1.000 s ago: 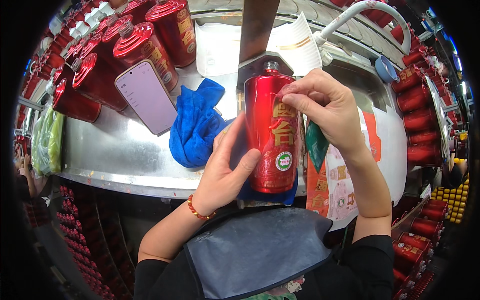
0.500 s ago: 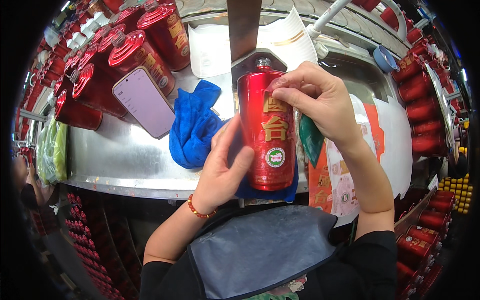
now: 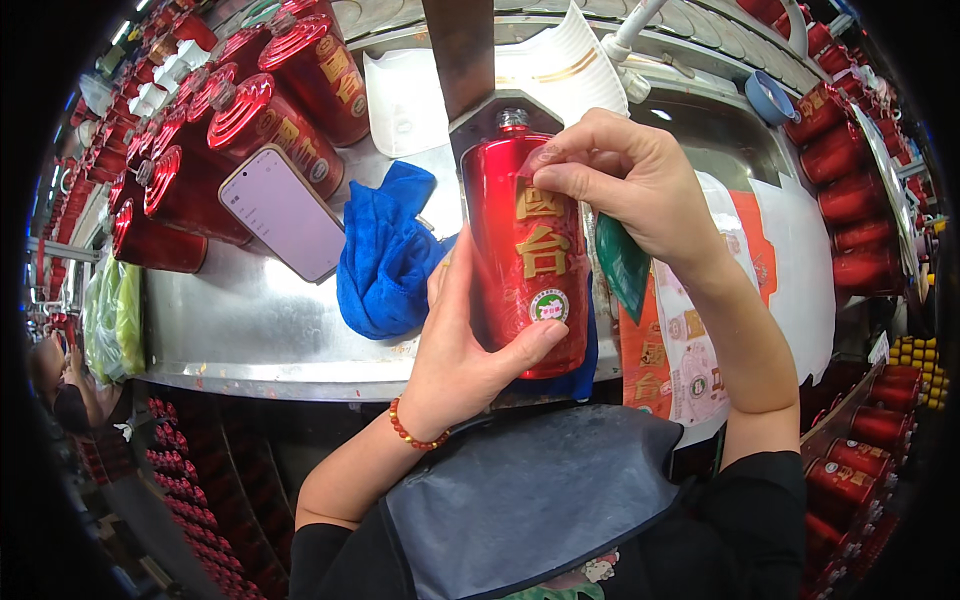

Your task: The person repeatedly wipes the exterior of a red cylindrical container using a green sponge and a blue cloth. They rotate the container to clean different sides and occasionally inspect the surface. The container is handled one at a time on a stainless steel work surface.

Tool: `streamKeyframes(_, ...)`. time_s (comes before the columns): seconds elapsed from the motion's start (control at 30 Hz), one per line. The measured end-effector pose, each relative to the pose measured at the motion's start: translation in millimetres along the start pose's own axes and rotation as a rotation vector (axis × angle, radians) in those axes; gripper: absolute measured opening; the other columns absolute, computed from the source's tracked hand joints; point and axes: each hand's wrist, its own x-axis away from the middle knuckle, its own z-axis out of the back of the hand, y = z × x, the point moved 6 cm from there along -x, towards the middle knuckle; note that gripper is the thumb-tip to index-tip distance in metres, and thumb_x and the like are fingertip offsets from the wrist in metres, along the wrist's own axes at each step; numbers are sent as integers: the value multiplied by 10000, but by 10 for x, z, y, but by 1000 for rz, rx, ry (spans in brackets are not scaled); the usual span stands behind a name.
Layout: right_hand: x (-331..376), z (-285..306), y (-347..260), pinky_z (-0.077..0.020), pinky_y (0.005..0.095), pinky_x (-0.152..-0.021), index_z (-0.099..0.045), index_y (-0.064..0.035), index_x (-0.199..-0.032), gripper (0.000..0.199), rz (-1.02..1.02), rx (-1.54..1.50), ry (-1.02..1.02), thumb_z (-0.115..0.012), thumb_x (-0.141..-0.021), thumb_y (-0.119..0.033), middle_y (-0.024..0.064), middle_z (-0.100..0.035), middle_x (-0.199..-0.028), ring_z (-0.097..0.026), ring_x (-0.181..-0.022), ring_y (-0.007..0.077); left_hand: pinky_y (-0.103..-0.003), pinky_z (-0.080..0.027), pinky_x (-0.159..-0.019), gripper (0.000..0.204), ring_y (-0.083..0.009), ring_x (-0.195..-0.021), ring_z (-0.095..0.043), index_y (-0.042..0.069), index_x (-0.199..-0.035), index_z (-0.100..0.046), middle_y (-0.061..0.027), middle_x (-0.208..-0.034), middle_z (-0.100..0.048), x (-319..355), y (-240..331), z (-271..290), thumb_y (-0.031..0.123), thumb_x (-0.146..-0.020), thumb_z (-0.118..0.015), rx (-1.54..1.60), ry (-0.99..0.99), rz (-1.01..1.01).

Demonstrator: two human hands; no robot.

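We hold a red bottle upright over the front edge of the steel counter, near its middle. Our left hand is wrapped around the bottle's lower half, thumb across the front just below its round label. Our right hand is narrowed to a pinch at the bottle's shoulder, fingertips pressed on the red surface just under the small silver cap, and a green piece hangs from beneath that palm.

The counter is bright polished metal that throws back the light. A blue cloth lies crumpled on it just left of the bottle, and part of it shows under the bottle's base. A phone leans further left, against a row of red bottles lying along the back left edge. White plastic sheets stand at the back. Printed orange and white bags hang over the right front edge. More red bottles fill shelves on the right, and another row shows below the counter on the left. A dark apron covers our lap
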Motion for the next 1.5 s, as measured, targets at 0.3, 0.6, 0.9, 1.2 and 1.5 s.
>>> streamKeyframes(0.3, -12, -27, 6, -571, 242, -752, -742, 15, -1037, 139, -12, -62, -9, -754, -938, -82, 55, -738, -977, -705, -860, 97, -453, -286, -1203, 1092, -350, -1431, -360, -13, -1614, -209, -225, -1506, -422, 9, -20, 14, 362, -826, -867, 29, -1, 19)
streamKeyframes(0.6, -19, -34, 0, -563, 229, -745, -743, 17, -1033, 134, 14, -31, 11, -754, -939, -77, 50, -738, -958, -691, -846, 80, -450, -287, -1205, 1071, -349, -1439, -356, -18, -1609, -219, -224, -1521, -414, 4, -13, 6, 348, -836, -863, 39, 3, 15)
streamKeyframes(0.9, 7, -34, -52, -483, 157, -716, -681, -6, -1251, 298, -42, 128, 61, -728, -963, -65, -26, -632, -904, -593, -797, 4, -443, -279, -1210, 1076, -352, -1446, -355, -34, -1609, -210, -233, -1537, -392, 7, -10, 18, 349, -840, -858, 29, 2, 8)
streamKeyframes(1.2, 19, 158, 117, -393, 148, -624, -611, -17, -1367, 412, -134, 49, 172, -665, -1035, -255, -12, -619, -976, -487, -700, -8, -411, -309, -1209, 703, -246, -1455, -402, -46, -1566, -323, -174, -1558, -382, -395, 186, 270, 184, -1008, -683, 195, 181, -147)
streamKeyframes(1.5, 123, -22, 274, -526, 235, -742, -525, 56, -1399, 643, -245, -244, 107, -811, -922, -265, 143, -629, -1258, -642, -851, 92, -298, -558, -953, 473, -163, -1177, -625, 15, -1439, -467, -123, -1332, -599, -655, 327, 124, 143, -1029, -666, 531, 118, -99)
